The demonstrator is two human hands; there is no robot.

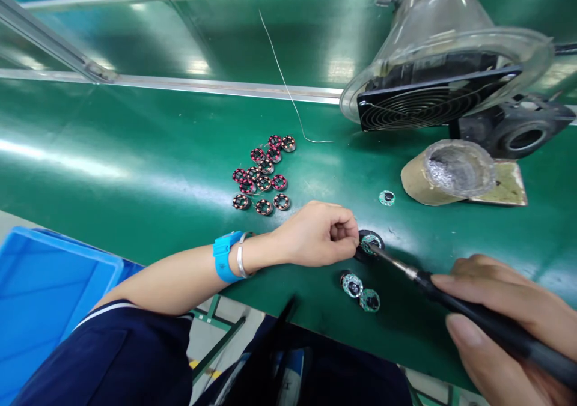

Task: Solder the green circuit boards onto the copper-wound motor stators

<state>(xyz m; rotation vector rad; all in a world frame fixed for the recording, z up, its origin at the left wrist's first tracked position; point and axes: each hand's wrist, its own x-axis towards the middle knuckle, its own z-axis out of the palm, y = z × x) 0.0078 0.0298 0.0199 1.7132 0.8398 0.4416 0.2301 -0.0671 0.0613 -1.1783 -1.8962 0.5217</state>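
Observation:
My right hand (509, 328) is wrapped round the black handle of a soldering iron (469, 310). The iron's metal tip reaches down onto a small round green circuit board (371, 242), which sits in a black round holder (364, 254). At the holder's left edge, my left hand (322, 235) is closed in a pinch; whatever lies between its fingertips is too small to make out. Nearer to me are two more round boards, one (352, 285) on a coil and another (370, 300) beside it. A single loose board (386, 197) lies farther off.
Several copper-wound ring coils (264, 182) are grouped left of centre on the green table (148, 184). A solder wire (288, 90) hangs from above. At right stand a cardboard cup (421, 178), a soldering iron stand (523, 133) and a fume hood with fan (419, 103). A blue bin (58, 280) is at left.

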